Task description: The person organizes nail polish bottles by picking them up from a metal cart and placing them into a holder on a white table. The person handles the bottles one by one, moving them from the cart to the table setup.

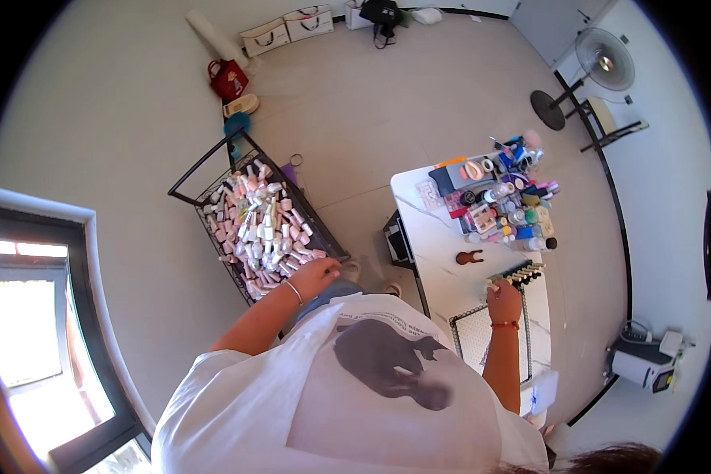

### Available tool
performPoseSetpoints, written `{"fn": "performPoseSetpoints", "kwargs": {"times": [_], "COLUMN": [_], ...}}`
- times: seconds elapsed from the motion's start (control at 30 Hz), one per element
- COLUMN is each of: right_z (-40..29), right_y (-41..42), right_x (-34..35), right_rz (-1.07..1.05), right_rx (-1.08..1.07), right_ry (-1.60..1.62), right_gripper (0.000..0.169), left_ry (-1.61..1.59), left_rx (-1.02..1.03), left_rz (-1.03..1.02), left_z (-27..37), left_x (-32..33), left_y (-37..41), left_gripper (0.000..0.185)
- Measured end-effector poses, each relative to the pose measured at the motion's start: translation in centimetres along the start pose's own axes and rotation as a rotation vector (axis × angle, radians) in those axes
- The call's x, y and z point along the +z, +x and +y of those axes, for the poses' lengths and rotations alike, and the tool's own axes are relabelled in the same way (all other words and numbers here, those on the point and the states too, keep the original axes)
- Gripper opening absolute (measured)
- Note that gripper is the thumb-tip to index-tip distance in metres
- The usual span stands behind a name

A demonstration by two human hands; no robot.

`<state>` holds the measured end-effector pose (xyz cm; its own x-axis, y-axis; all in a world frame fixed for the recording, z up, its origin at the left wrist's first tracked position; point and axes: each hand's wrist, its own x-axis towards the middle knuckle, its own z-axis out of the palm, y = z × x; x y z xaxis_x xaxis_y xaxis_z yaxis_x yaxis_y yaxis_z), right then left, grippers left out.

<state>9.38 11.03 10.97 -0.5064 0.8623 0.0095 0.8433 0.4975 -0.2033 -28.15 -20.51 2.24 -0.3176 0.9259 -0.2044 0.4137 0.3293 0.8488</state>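
My left hand, with a bracelet at the wrist, hovers at the near right edge of a heap of nail polish bottles. Its fingers are partly curled, and whether they hold anything is unclear. Pink, white and clear bottles fill the black metal cart. On the white marble-patterned table, my right hand pinches a small pale-capped nail polish bottle, mostly covered by the fingers. Beyond it stands a row of dark bottles with pale caps, at the far end of a wire-edged tray.
Jars, bottles and cosmetics crowd the table's far end. A brown figure-shaped object lies nearer. A pedestal fan and a chair stand along the right wall. A red bag rests by the left wall.
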Motion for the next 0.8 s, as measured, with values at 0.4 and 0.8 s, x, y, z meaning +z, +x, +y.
{"fn": "performPoseSetpoints", "kwargs": {"times": [0.4, 0.8], "right_z": [-9.2, -16.2], "right_y": [2.6, 0.6], "right_x": [-0.2, 5.9], "right_rz": [0.024, -0.391], "right_rx": [-0.262, -0.462], "right_ry": [0.102, 0.264], "right_gripper": [0.015, 0.017], "left_ry": [-0.219, 0.163], "left_rx": [-0.432, -0.575], "left_rz": [0.625, 0.753], "left_z": [-14.2, -19.8], "left_x": [-5.9, -9.7], "left_y": [-5.6, -4.3], "left_gripper": [0.019, 0.03]}}
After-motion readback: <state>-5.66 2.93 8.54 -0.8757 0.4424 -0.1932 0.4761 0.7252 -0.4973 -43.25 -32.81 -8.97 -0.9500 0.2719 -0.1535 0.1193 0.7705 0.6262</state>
